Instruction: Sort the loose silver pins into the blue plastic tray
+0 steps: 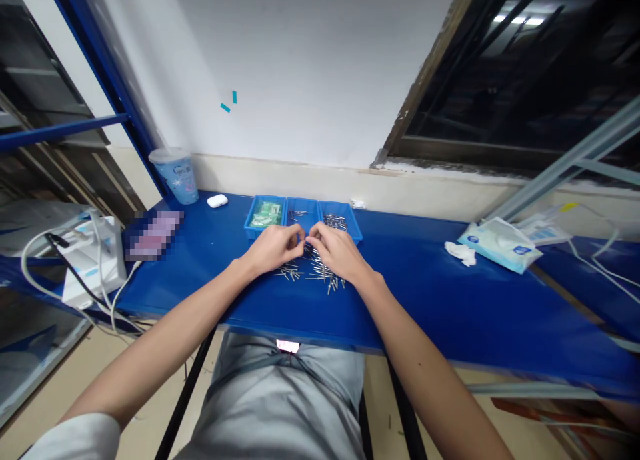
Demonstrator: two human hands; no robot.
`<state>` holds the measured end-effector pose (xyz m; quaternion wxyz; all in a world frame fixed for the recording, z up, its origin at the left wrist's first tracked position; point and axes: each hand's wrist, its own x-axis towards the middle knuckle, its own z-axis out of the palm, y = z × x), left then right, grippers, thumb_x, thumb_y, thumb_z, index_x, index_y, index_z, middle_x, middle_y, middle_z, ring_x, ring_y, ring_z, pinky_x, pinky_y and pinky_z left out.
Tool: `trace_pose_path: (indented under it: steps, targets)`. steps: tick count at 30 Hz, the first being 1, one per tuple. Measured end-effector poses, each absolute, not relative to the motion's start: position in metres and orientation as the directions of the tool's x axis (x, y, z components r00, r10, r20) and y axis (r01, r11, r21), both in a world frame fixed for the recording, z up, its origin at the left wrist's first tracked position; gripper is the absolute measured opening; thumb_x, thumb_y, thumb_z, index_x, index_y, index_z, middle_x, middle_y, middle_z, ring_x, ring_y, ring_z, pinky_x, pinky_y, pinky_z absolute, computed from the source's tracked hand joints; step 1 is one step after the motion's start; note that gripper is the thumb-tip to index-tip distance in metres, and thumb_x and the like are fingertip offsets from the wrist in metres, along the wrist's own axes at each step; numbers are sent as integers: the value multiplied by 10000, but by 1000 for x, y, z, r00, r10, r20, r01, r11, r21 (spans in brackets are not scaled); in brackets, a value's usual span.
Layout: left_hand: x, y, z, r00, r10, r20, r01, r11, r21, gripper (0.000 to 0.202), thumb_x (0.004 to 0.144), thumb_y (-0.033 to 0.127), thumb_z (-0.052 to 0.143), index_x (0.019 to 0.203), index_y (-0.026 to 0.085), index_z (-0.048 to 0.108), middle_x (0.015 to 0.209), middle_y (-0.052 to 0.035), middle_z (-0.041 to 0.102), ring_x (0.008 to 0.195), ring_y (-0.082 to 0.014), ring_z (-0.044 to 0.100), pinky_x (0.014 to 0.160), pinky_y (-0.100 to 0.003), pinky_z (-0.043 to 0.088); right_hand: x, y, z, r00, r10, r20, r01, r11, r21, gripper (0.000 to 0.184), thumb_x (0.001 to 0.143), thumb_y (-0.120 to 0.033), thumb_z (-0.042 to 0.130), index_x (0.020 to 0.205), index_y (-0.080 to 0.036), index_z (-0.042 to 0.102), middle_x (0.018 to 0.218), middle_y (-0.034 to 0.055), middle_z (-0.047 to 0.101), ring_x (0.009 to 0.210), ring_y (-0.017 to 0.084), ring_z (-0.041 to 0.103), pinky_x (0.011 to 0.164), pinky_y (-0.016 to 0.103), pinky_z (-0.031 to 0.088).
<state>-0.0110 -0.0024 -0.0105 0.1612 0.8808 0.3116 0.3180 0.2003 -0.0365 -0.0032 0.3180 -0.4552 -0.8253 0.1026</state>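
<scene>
Our forearms (190,327) reach fwd, angled in over the worktop (425,280); loose metal pins (321,270) lie by our L hand (275,248) & R hand (336,248), fingers curled, tips near, can't tell what's gripped; blue bins (311,212) just behind.

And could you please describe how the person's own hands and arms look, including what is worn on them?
The left hand and right hand wear no gloves, and no watch shows on either wrist. Both forearms are bare. A pale grey short sleeve covers the upper left arm; the right sleeve is out of view.
</scene>
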Motion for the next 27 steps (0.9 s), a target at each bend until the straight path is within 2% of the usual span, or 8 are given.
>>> trace_pose_path:
  steps: [4,9,13,16,21,27]
  targets:
    - [-11,-2,-10,584,641,498,397,-761,513,58,918,216,568,929,180,612,698,26,662,614,-115,623,640,-226,452,200,-37,-3,-365,834,413,690,540,-482,185,1066,-358,486,1049,-236,624,938,49,742,841,223,675,770,339,445]
    - [-11,-3,-7,544,653,527,360,-749,557,65,922,227,564,960,187,596,830,-10,728,751,-136,697,703,-229,509,201,-35,-7,-424,795,434,686,594,-420,200,1063,-309,490,1102,-229,670,1110,81,767,962,238,696,843,348,463]
    - [-10,-4,-7,545,683,487,364,-716,597,93,960,268,545,972,188,593,888,-30,743,804,-150,704,711,-239,527,201,-34,-8,-392,804,447,701,575,-421,197,1064,-296,484,1018,-226,662,979,60,751,842,211,666,773,327,442]
    - [-10,-4,-8,566,686,457,344,-700,626,134,991,302,537,1010,185,599,906,-38,750,816,-154,711,713,-242,533,202,-34,-8,-372,817,440,704,558,-440,147,1041,-297,534,1065,-223,659,903,39,731,776,195,640,736,313,429]
    - [-11,-5,-6,584,675,452,317,-702,638,186,1028,348,531,1046,182,613,935,-44,755,829,-153,712,734,-243,530,201,-33,-10,-414,788,456,704,595,-389,179,1056,-280,501,1007,-216,661,974,68,739,844,207,648,777,318,431]
    - [-11,-5,-4,582,680,447,346,-704,621,214,1035,357,524,1025,170,628,857,-31,737,744,-143,673,705,-245,506,203,-33,-10,-396,774,494,682,608,-406,250,1088,-310,437,1012,-223,659,1014,67,735,906,215,658,811,318,436]
